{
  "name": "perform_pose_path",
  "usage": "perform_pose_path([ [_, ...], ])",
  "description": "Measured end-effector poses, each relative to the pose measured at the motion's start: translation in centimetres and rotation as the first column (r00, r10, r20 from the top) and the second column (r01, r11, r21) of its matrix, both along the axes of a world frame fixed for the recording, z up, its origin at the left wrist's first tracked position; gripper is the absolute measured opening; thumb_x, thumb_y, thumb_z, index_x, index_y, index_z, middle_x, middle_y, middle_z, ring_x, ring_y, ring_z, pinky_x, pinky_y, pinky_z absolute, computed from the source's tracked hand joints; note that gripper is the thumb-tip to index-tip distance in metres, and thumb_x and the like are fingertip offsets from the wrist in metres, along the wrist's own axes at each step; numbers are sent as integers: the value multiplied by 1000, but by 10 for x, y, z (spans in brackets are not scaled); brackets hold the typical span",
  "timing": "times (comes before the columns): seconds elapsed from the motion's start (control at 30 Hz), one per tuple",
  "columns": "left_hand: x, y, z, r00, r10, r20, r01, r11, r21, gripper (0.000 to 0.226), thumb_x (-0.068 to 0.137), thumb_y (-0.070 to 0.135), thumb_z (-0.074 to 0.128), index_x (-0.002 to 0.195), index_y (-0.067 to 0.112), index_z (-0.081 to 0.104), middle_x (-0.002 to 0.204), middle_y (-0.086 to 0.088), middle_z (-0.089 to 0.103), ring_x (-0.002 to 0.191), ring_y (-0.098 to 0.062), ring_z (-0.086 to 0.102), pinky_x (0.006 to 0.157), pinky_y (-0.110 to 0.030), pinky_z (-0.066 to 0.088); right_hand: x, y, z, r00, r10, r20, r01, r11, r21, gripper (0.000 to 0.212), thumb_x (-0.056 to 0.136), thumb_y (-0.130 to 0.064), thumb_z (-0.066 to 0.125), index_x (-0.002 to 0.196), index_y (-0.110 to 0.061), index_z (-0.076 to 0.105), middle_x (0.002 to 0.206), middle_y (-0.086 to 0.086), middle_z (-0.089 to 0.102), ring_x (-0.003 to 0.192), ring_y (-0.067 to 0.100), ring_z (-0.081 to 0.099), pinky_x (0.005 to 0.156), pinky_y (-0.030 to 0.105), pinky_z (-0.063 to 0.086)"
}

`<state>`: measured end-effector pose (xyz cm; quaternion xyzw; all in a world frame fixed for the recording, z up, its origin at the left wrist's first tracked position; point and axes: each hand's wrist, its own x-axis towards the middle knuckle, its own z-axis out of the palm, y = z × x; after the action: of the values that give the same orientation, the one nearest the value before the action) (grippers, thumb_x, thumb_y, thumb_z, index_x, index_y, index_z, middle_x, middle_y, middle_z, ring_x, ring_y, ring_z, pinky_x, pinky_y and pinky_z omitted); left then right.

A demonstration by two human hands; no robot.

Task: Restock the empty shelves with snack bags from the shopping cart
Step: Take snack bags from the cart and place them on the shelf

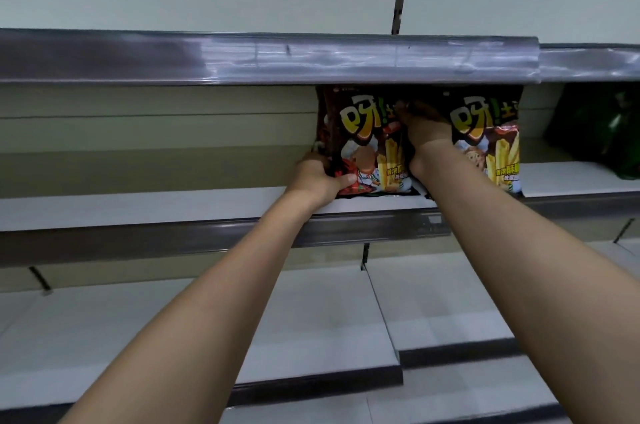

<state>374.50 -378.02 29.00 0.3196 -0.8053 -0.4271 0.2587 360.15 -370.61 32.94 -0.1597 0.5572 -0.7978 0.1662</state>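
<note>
Left hand: the left hand [317,177] gripped the bottom corner of a dark shiny snack bag with yellow letters [367,143].
Right hand: the right hand [424,132] had curled fingers hooked on a second matching snack bag [491,143].
Bags: both stood upright, side by side, on the white middle shelf [173,205].
Far right: a blurry green bag [602,132] sat on the same level.

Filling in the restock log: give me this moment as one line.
stage: shelving | left hand: grips left snack bag | right hand: between bags, on right snack bag | shelf: bags upright
</note>
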Motion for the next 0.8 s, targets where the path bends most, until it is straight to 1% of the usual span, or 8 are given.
perform_pose_path([
  [0.1,0,4,2,999,-2,33,3,999,-46,39,86,30,70,115,4,64,120,-12,65,109,-27,60,84,-27,45,2,4,2,999,32,12,-33,999,26,11,90,-20,68,101,-18,68,105,7,69,107,25,64,97,42,51],
  [0.3,5,21,19,996,-46,81,44,999,28,42,90,21,66,128,7,56,130,-9,60,117,-26,56,92,-26,42,12,22,13,984,151,99,-154,988,28,46,86,-40,66,120,-10,62,104,12,70,106,30,65,98,45,51],
  [0.37,7,28,19,1000,-23,14,22,996,85,41,88,16,68,124,4,55,129,-8,59,117,-27,56,94,-26,42,19,34,19,984,168,65,-169,986,13,49,88,-42,64,126,-11,59,114,11,68,105,27,64,89,40,54],
  [0.47,7,45,10,983,157,-92,-158,987,1,33,86,29,69,107,10,54,121,-14,60,113,-32,56,95,-41,48,29,57,19,984,177,20,-177,983,50,35,94,-35,58,120,-10,58,103,8,68,90,21,64,67,29,50],
  [0.57,6,89,3,880,223,-419,-290,951,-102,26,89,30,64,105,15,50,112,-6,53,107,-25,53,92,-37,47,32,85,12,983,174,-51,-170,983,70,39,91,-28,62,127,-17,58,116,7,68,104,24,63,76,33,50],
  [0.67,-9,159,-3,784,97,-614,-154,987,-41,10,93,17,58,98,20,50,101,-5,58,86,-5,56,72,-8,42,29,141,4,990,114,-83,-113,993,24,32,93,-13,60,125,-12,61,109,4,66,95,12,60,66,20,48],
  [0.73,-29,207,-17,801,52,-597,-30,998,47,5,95,15,56,94,19,54,91,0,60,75,1,54,67,-8,41,23,197,-10,993,103,-48,-103,995,12,20,94,-8,58,113,-12,64,105,5,67,99,14,61,71,16,50],
  [0.8,-55,260,-41,844,-36,-536,119,985,122,6,95,12,55,92,17,55,85,0,59,75,-9,54,75,-23,45,6,267,-36,998,52,-28,-50,997,52,12,94,-10,60,101,-18,66,111,6,69,107,16,62,86,25,49],
])
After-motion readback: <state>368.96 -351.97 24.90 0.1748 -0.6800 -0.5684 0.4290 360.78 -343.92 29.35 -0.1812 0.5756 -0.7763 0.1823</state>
